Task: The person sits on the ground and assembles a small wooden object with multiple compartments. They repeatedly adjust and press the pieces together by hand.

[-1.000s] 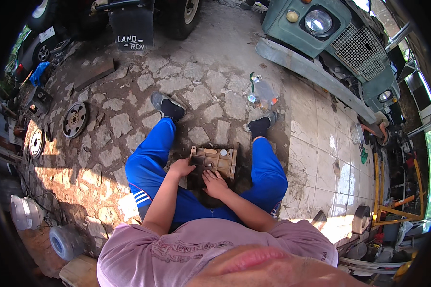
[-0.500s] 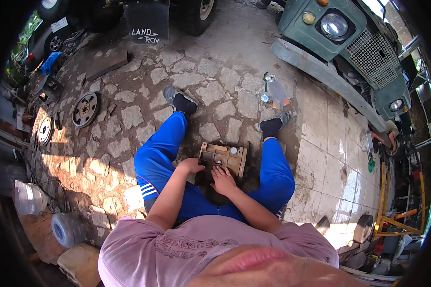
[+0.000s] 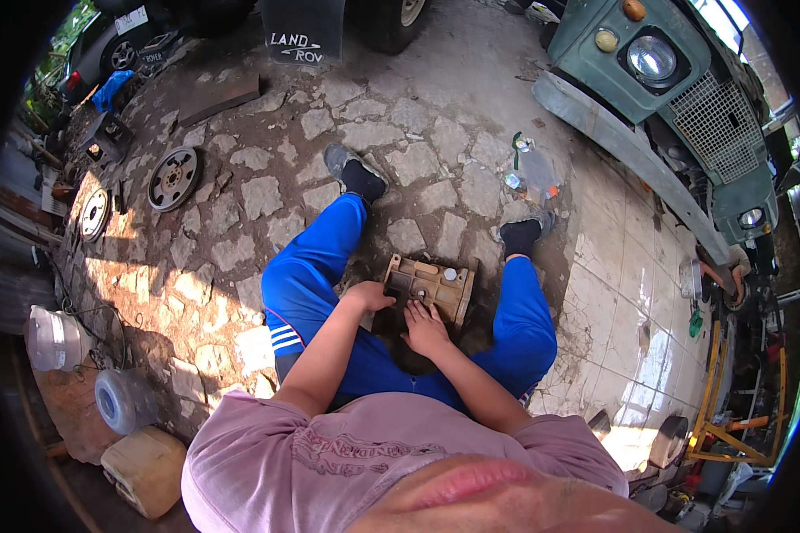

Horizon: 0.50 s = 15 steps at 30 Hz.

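Against the two earlier views, the whole scene has slid toward the right side of the picture, so it seems that the head has turned a little to the left. The brown metal casting [image 3: 453, 300] lies between the two blue-trousered legs [image 3: 316, 240], in front of the lap, and both hands are on it in nearly the same places as before. I judge from this that the work on the part has made no clear progress within this second; what is under it, I cannot tell.

The left hand [image 3: 370, 297] comes from the side and bends over the left edge of the casting; its fingers are partly hidden, so I cannot tell if they are closed on it. The right hand [image 3: 425, 329] lies palm down at the near edge, its fingers straight and a little apart, pointing forward and clamped on nothing. Both forearms reach inward from the body, and a white round head [image 3: 450, 274] on the far part of the casting stays uncovered
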Available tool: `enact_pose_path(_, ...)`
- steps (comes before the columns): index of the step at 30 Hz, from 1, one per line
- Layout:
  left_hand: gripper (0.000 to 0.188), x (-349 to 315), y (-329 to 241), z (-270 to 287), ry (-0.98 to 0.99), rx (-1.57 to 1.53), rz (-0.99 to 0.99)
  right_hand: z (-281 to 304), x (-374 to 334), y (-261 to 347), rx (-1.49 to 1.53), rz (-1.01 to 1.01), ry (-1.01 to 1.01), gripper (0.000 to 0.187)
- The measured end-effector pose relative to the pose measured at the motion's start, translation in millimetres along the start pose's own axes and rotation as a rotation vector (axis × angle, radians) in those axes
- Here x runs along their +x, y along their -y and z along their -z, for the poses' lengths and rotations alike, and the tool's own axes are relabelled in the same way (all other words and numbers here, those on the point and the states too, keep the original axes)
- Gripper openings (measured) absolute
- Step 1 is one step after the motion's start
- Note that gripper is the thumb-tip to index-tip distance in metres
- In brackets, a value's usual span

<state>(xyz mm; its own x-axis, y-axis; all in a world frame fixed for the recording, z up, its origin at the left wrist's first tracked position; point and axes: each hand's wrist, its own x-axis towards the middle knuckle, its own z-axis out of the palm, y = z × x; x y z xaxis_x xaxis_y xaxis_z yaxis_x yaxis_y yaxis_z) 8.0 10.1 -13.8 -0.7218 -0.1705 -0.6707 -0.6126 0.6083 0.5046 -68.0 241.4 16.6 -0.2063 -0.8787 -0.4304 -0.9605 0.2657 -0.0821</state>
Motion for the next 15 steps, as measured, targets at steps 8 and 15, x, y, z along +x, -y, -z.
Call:
enact_pose_path(8, 0.071, -4.3, 5.9, -2.9, -0.025, -0.008, -0.008, 4.8, 3.8, 2.4, 0.043, 0.002, -0.032, 0.09)
enact_pose_path(15, 0.073, -8.6, -5.2, -0.7, 0.025, 0.022, 0.011, 5.9, -5.3, -0.6, 0.044, -0.014, 0.037, 0.088)
